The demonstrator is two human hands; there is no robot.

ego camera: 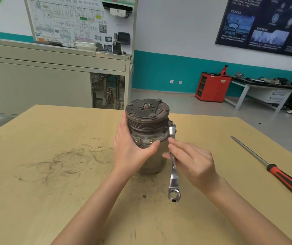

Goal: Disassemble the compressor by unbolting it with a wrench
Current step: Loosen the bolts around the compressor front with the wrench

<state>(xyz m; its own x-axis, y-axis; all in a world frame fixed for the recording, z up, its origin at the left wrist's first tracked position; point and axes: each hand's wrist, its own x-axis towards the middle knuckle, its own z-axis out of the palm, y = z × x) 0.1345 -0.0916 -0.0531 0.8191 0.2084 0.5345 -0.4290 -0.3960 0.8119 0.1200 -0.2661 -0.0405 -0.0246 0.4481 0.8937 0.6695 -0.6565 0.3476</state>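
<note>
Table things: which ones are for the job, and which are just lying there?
For the job: compressor, gripped by the left hand; wrench, pinched by the right hand, its top end against the compressor's rim.
Just lying about: screwdriver, untouched on the table, off to the right.

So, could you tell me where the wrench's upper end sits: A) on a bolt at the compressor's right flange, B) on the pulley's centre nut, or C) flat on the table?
A: the wrench has its upper end over a bolt on the right flange of the compressor.
</note>
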